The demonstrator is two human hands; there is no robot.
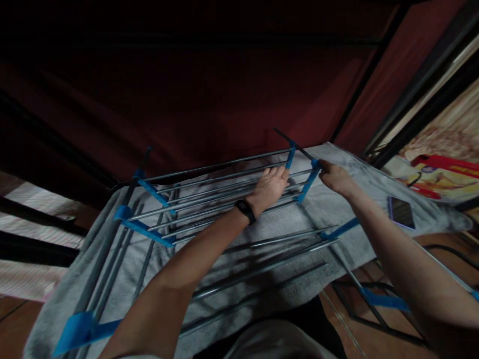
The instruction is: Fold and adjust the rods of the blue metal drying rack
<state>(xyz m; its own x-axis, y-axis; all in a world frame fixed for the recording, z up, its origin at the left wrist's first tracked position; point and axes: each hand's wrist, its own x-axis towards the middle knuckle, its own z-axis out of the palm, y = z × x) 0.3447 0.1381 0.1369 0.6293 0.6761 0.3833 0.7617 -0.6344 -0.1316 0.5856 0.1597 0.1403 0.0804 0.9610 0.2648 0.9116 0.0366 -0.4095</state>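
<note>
A rack frame of thin grey metal tubes (209, 202) with blue plastic connectors (307, 183) lies on a grey cloth. My left hand (272, 187), with a black band on its wrist, rests across the tubes beside the right-hand connectors. Its fingers are stretched out and reach the inner blue connector. At the rack's right corner my right hand (336, 178) is closed around a dark side tube (304, 152), right against a blue connector. The fingers' undersides are hidden. More blue connectors (144, 232) join the tubes at the left end.
The grey cloth (355, 164) covers the surface under the rack. A phone (401, 213) lies on it at the right. Behind stands a dark red panel (224, 99). A red and yellow package (445, 174) sits far right. Black metal bars (377, 324) stand over the tiled floor.
</note>
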